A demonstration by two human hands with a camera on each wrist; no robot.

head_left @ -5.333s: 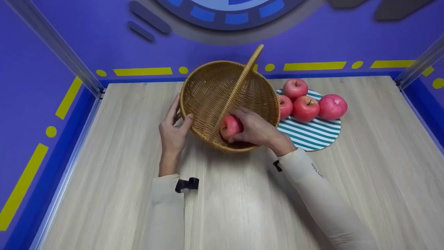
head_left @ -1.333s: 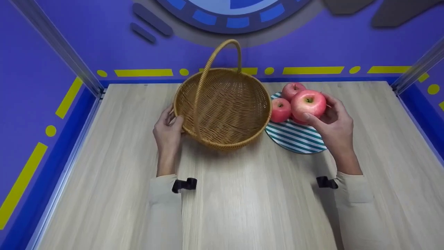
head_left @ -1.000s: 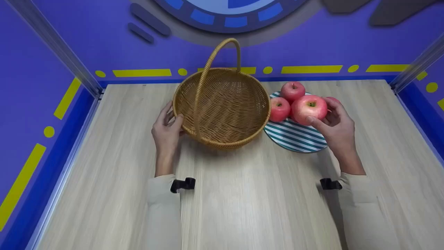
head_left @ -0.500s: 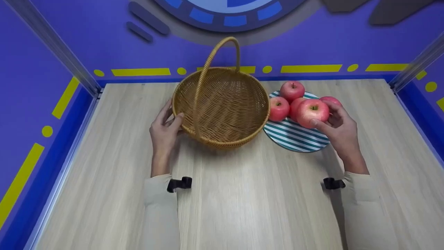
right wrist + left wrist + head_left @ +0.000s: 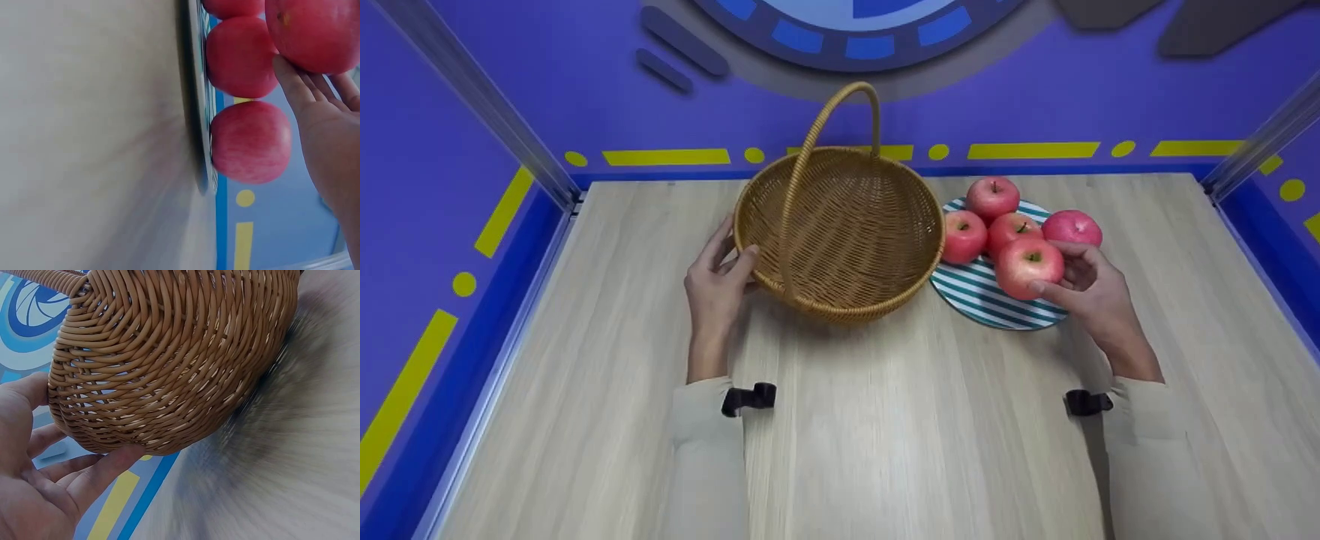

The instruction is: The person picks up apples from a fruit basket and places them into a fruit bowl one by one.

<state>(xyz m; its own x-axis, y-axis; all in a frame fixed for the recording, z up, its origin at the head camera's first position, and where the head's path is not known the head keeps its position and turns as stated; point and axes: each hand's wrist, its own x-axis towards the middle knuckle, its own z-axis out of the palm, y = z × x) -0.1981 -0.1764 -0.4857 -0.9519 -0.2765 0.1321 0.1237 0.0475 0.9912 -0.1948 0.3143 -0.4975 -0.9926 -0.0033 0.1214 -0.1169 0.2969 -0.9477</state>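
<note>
In the head view my left hand [image 5: 717, 285] holds the left rim of a brown wicker basket [image 5: 840, 225], thumb on the rim and fingers against its outer wall. No fruit shows inside the basket. In the right hand [image 5: 1099, 300] I hold a red apple [image 5: 1030, 268] by its side, between thumb and fingers, over a round mat [image 5: 997, 304] with green and white stripes. The right wrist view shows this apple [image 5: 315, 34] raised off the mat. Several other apples sit on the mat, among them a front-right apple [image 5: 1072, 227] and a left apple [image 5: 964, 236].
The basket's arched handle [image 5: 810, 142] stands upright across its left part. A blue back wall [image 5: 1020, 112] with yellow marks rises behind the pale wooden table [image 5: 840, 435], and side walls stand left and right.
Earlier my right hand held an apple inside the tilted basket; later it held an apple over the mat. In the last second that apple has come toward me, uncovering the apples behind. The left hand stays on the basket.
</note>
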